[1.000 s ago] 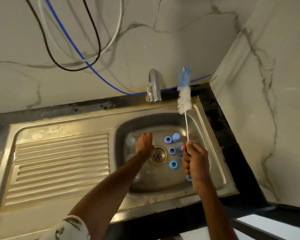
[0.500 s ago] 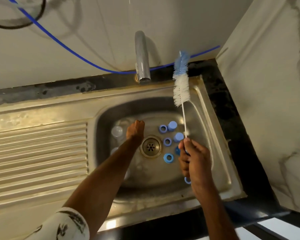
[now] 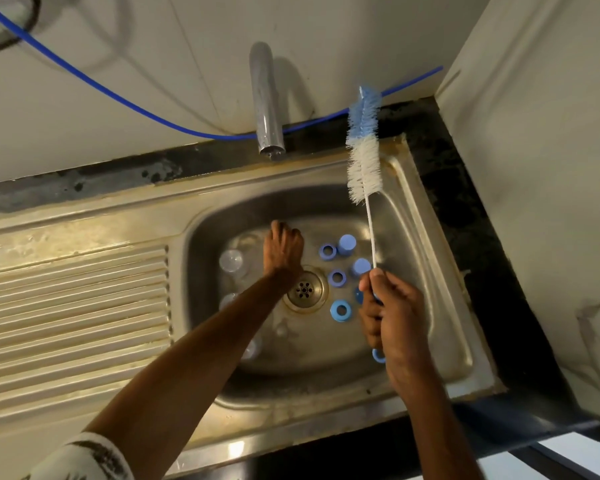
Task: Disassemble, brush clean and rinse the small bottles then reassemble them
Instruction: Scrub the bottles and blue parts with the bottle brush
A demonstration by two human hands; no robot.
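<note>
The left hand (image 3: 283, 249) is reaching deep into the sink (image 3: 426, 237), just behind the drain (image 3: 305, 289), with its back toward the camera. Its fingers are bending down and away, so I cannot tell if they are already holding something. The clear bottles (image 3: 231, 261) are lying on the basin floor left of the drain, one just beside this hand. The blue caps (image 3: 337, 278) are lying scattered right of the drain. The right hand (image 3: 394, 317) is gripping the brush (image 3: 364, 161) by its thin handle, with the fingers (image 3: 371, 320) wrapping closely around it. The bristle head is pointing up in the air, over the back rim and near the tap (image 3: 265, 105).

I think the main danger is a slip. The bottles are looking wet and smooth, so one picked up by feel may be rolling away or knocking its neighbour. The brush is long, and when the right hand is bringing it down, the head may be hitting the tap. The wrist may also be sweeping the caps that lie just under it.

Compared with half a second ago, the left hand is going a little further toward the back wall of the basin. The brush is staying in nearly the same pose. The view is leaning more over the sink.
</note>
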